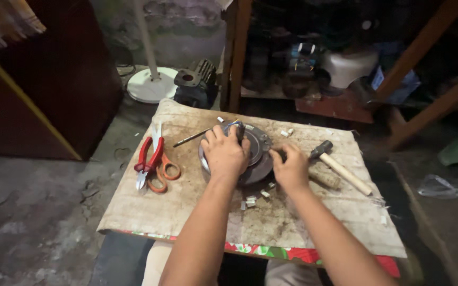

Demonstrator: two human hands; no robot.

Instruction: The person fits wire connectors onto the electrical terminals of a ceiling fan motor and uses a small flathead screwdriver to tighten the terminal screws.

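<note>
Round grey metal disc assembly [258, 151], with a raised inner ring, lies at the middle of the counter [186, 212], a low board covered in stained, worn cloth. Left hand [225, 152] lies palm-down over the disc's left half, fingers curled over the far rim; its grip is closed on the disc, pinning it. Right hand [291, 168] rests at the disc's right edge, fingers bunched in a narrow pinch; whether anything small sits between the fingertips cannot be told.

Just near the disc, between the two forearms: several small pale metal clips [255, 198], loose on the cloth. A few more lie at the far edge.

Right of the disc: wooden-handled hammer with dark metal head [340, 167], handle running toward the near right, close beside the right hand. A short brown cylinder lies against it.

Left of the disc: thin dark metal rod [192, 137], then red-handled pliers [147, 159] overlapping orange-handled scissors [165, 172], well apart from the left hand.

Far side, on the floor: white round fan base with pole [149, 85] and dark motor housing [194, 85].

Risk, as judged: the disc could turn or slide on the cloth if the left hand's pressure eases. Loose clips could be swept off the counter by a forearm. Right-hand fingers lie close to the disc rim and could be nipped.

Containers: none seen on the counter.
</note>
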